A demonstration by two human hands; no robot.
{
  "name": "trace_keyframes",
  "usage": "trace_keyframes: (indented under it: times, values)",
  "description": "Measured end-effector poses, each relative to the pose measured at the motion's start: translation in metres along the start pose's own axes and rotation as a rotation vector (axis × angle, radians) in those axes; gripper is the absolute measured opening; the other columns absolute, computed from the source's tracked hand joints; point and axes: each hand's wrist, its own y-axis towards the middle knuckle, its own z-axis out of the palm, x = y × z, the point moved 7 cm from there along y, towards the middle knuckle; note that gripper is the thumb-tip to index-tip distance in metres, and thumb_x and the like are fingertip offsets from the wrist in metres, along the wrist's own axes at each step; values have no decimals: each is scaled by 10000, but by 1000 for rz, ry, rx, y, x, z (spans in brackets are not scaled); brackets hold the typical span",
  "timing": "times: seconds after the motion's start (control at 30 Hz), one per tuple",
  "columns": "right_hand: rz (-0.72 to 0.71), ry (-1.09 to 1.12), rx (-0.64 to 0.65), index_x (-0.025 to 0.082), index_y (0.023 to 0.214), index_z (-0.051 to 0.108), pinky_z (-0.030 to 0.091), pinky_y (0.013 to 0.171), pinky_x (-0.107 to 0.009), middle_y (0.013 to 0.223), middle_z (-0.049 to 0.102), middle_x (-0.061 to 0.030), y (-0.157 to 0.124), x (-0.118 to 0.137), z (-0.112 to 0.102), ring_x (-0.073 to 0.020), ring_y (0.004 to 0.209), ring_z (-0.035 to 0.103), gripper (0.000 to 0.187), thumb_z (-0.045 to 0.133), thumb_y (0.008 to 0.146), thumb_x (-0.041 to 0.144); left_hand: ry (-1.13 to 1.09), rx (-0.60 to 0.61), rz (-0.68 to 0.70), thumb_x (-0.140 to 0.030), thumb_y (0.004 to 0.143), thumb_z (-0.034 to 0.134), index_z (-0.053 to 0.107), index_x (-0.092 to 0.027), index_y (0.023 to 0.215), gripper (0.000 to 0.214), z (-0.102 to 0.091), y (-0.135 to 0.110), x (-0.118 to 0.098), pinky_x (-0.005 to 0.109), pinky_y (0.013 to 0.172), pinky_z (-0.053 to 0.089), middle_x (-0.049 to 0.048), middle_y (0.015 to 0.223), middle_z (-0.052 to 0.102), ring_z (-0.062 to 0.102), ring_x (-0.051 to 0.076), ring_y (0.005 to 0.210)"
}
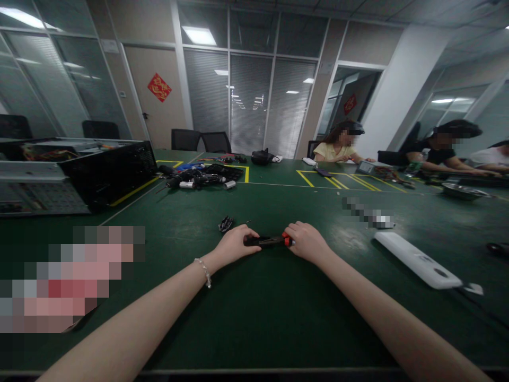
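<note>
In the middle of the head view, a dark pliers-like tool with red grips (272, 242) spans the gap between my two hands, low over the green tabletop. My left hand (237, 243), with a beaded bracelet at the wrist, pinches its black end between thumb and fingers. Around the red end at the other side, the fingers of my right hand (308, 241) are closed; they hide part of the grips. Just beyond my left hand lies a small bundle of dark pieces (226, 224), too small to make out clearly.
A white power strip (417, 259) lies to the right, its cord trailing off. An opened computer case (115, 175) stands at the left. Tools and cables (202, 176) are heaped behind. A metal dish (463, 192) sits far right. Several people sit across the green table (254, 329).
</note>
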Motion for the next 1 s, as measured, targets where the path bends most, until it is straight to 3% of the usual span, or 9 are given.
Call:
trace_keyframes:
  times: [1.0]
  values:
    - [0,-3,0,157,795,563,353,620,-253,797,574,-55,1,1,-3,-146,693,471,127,512,680,173,2,13,-27,-428,655,614,595,-231,941,348,0,0,0,275,669,431,17,924,544,521,175,804]
